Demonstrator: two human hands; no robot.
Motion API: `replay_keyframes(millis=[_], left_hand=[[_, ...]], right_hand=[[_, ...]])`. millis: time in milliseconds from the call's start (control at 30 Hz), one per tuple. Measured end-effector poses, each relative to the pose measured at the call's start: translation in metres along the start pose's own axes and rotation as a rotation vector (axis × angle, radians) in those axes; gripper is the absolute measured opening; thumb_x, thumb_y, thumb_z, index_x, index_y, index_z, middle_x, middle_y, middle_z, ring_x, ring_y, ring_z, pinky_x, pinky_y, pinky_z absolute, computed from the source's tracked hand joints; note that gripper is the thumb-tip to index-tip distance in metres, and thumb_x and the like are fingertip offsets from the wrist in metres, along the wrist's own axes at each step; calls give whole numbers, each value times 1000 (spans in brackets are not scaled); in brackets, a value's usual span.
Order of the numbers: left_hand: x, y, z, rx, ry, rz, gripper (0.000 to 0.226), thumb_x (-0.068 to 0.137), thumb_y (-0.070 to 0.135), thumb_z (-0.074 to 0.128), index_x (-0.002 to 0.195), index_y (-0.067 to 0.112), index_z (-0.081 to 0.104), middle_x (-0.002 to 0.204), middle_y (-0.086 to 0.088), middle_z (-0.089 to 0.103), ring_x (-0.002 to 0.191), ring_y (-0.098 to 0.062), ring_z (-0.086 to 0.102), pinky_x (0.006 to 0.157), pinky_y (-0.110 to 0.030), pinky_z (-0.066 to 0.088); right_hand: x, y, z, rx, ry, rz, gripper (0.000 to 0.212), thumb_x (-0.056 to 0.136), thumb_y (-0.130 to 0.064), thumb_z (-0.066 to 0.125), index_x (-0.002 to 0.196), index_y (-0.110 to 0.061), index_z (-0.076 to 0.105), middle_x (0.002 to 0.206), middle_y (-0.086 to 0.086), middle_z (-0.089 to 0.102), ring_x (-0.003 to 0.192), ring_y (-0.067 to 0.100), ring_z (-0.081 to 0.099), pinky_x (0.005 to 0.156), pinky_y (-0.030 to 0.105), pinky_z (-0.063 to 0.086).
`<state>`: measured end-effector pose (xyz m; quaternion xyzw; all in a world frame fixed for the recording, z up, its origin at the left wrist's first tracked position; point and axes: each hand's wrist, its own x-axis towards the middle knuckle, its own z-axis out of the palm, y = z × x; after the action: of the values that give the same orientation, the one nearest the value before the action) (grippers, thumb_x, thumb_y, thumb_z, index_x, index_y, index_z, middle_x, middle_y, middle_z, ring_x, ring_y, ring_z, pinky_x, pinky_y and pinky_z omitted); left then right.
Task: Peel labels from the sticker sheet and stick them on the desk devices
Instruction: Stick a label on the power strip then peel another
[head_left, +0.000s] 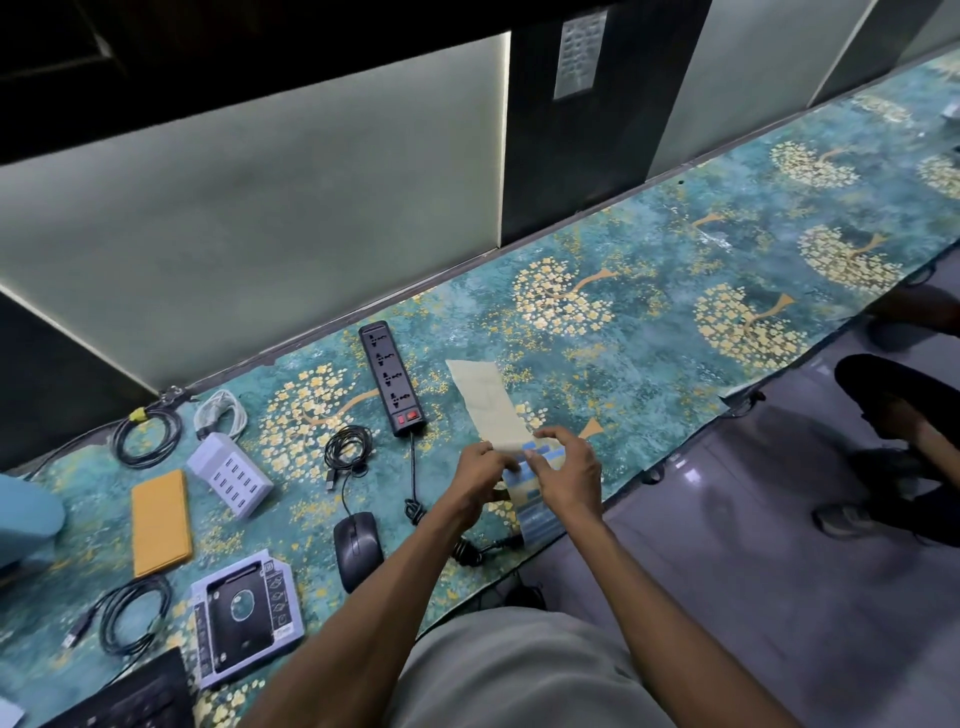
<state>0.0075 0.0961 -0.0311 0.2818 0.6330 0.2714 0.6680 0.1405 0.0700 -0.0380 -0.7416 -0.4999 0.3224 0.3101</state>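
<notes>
A long tan sticker sheet (488, 402) with blue labels at its near end is held above the desk's front edge. My left hand (480, 475) pinches its left side. My right hand (566, 475) has thumb and fingers closed on a blue label near the sheet's middle. On the desk lie a black power strip (390, 375), a black mouse (357, 548), a white multi-port charger (230, 474), an orange flat case (160, 522) and a drive caddy in a packet (244, 618).
Coiled black cables (147, 434) (132, 613) (349, 451) and a white cable (221, 414) lie at the left. A keyboard corner (135, 696) shows at the bottom left. The patterned teal desk mat (649, 291) runs to the right. Another person's legs and shoe (893, 415) are on the floor at the right.
</notes>
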Motion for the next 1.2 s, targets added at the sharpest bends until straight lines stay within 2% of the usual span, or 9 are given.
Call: replay_keyframes(millis=[67, 333, 533, 600, 733, 833, 933, 1067, 1200], left_hand=[[0, 0, -1, -27, 26, 1, 2, 82, 6, 64, 83, 6, 64, 91, -10, 63, 80, -23, 61, 64, -35, 50], [1, -3, 4, -23, 33, 67, 42, 68, 44, 78, 86, 11, 60, 85, -12, 56, 73, -24, 63, 64, -38, 45], [8, 6, 15, -109, 97, -20, 10, 81, 10, 78, 76, 4, 72, 85, -17, 70, 79, -33, 68, 70, -44, 50], [10, 10, 17, -140, 108, -94, 5, 82, 8, 76, 83, 4, 73, 99, -22, 73, 96, -40, 71, 79, -51, 55], [28, 8, 14, -187, 94, -253, 41, 76, 12, 73, 115, -2, 65, 124, -26, 67, 107, -43, 70, 90, -60, 56], [35, 9, 14, -179, 61, -290, 48, 79, 14, 72, 124, 1, 58, 127, -24, 65, 104, -42, 72, 82, -60, 60], [19, 23, 21, -127, 95, -256, 35, 83, 18, 76, 112, 3, 64, 119, -20, 63, 96, -37, 70, 64, -44, 57], [24, 23, 26, -179, 104, -245, 61, 62, 20, 88, 117, 2, 68, 123, -25, 68, 92, -40, 72, 66, -47, 60], [19, 24, 34, -201, 114, -183, 47, 88, 22, 80, 125, -3, 66, 115, -19, 68, 89, -36, 69, 62, -42, 56]], right_hand=[[-1, -1, -1, 21, -6, -23, 26, 89, -28, 77, 114, -29, 71, 120, 3, 69, 114, 24, 60, 85, 31, 45], [-8, 1, -10, -17, -15, -20, 17, 86, -28, 79, 100, -30, 69, 113, 3, 66, 111, 27, 60, 85, 37, 49], [-12, 2, -16, -114, 73, -129, 19, 82, -26, 82, 97, -28, 71, 108, 1, 59, 109, 27, 58, 90, 44, 49], [-13, 1, -19, -160, 113, -203, 19, 80, -25, 83, 96, -28, 72, 107, -3, 58, 107, 23, 57, 89, 42, 48], [-10, -3, -23, -240, 141, -288, 20, 79, -25, 84, 95, -28, 73, 105, -6, 60, 105, 21, 56, 88, 39, 45], [-6, -5, -25, -253, 128, -292, 20, 79, -25, 85, 94, -28, 72, 102, -6, 60, 104, 21, 56, 85, 34, 39], [-1, -5, -27, -273, 116, -275, 23, 77, -22, 86, 91, -27, 69, 99, -4, 61, 102, 23, 58, 82, 33, 35], [4, -4, -30, -275, 132, -280, 26, 74, -22, 88, 86, -25, 65, 92, -3, 62, 97, 26, 59, 81, 39, 42], [7, 1, -31, -265, 151, -286, 23, 75, -22, 87, 82, -25, 66, 89, -5, 63, 94, 25, 58, 79, 37, 40]])
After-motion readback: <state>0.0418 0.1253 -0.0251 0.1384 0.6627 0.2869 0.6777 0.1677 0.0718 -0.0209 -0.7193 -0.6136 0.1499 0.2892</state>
